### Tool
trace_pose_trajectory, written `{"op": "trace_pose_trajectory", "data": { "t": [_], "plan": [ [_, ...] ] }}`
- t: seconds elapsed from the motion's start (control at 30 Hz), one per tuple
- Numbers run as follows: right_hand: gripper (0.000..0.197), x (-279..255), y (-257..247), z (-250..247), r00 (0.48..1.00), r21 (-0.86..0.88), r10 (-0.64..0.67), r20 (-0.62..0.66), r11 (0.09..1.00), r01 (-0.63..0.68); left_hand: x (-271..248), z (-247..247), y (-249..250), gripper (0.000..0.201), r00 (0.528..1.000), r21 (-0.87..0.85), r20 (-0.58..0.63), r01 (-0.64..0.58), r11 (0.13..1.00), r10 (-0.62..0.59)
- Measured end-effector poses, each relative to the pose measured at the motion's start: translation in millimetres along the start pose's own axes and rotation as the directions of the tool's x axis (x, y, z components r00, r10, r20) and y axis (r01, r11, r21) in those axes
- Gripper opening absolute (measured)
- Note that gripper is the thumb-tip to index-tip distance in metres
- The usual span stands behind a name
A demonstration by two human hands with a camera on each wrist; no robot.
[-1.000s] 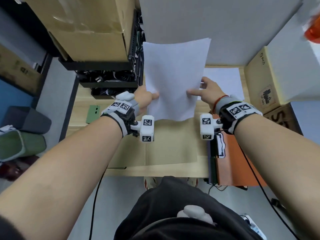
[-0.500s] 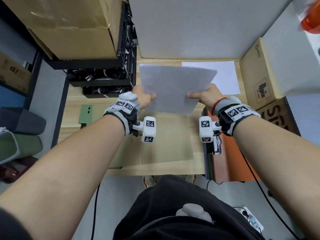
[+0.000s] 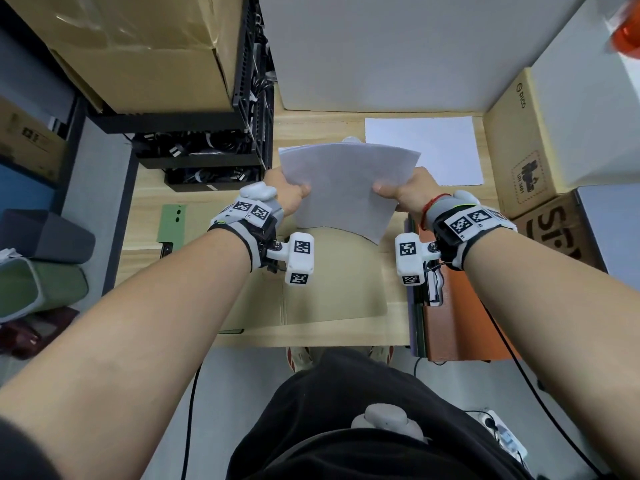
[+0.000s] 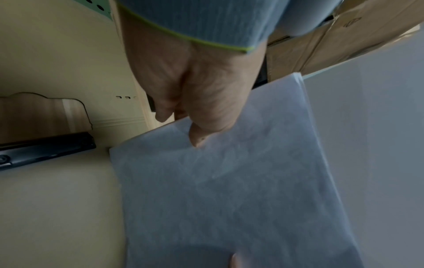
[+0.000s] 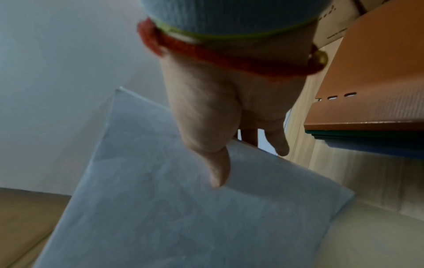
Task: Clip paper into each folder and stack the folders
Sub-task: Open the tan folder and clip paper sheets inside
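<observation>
I hold a white sheaf of paper (image 3: 346, 188) in the air over the desk, one hand on each side edge. My left hand (image 3: 294, 195) pinches its left edge, thumb on top (image 4: 197, 139). My right hand (image 3: 391, 192) pinches the right edge the same way (image 5: 218, 174). Under the paper an open beige folder (image 3: 332, 289) lies flat on the wooden desk, its black clip bar (image 4: 45, 146) near its left side. A stack of closed folders, an orange folder (image 3: 460, 323) on top, lies at the desk's right front.
More white paper (image 3: 426, 150) lies at the back right of the desk (image 3: 311, 336). A green folder (image 3: 171, 220) pokes out at the left. Black racks with cables (image 3: 207, 150) and cardboard boxes (image 3: 530, 150) flank the desk. A white wall panel stands behind.
The paper has come down and toward me, tilting from upright to nearly flat. Both hands shifted from its lower part to grip its side edges.
</observation>
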State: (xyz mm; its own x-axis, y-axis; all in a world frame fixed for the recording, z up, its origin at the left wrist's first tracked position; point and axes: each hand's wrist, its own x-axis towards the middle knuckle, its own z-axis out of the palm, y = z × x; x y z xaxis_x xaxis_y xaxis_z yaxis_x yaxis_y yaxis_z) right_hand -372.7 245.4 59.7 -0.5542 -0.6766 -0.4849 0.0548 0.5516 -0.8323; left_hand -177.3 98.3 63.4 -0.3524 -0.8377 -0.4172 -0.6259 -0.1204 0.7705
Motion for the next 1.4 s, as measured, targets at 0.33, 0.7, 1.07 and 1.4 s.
{"op": "trace_pose_trajectory", "data": {
  "t": [0.33,0.7,1.07,1.4],
  "plan": [
    [0.033,1,-3,1,0.992,-0.369,0.106,-0.070,0.921,-0.125,-5,-3,-1,0.032,0.998,0.179,0.052,0.008,0.984,-0.018],
    [0.026,-12,-2,1,0.988,-0.546,0.133,-0.079,0.824,-0.154,-8,4,-13,0.033,0.990,0.241,0.135,-0.003,0.971,-0.030],
    [0.016,-13,-8,8,0.993,-0.351,0.102,-0.054,0.930,-0.115,-16,9,-11,0.032,0.992,0.133,0.105,-0.084,0.988,0.070],
    [0.033,-21,25,27,0.920,0.040,0.369,0.132,0.925,-0.377,4,18,-49,0.038,0.988,0.208,0.109,0.084,0.975,-0.108]
  ]
}}
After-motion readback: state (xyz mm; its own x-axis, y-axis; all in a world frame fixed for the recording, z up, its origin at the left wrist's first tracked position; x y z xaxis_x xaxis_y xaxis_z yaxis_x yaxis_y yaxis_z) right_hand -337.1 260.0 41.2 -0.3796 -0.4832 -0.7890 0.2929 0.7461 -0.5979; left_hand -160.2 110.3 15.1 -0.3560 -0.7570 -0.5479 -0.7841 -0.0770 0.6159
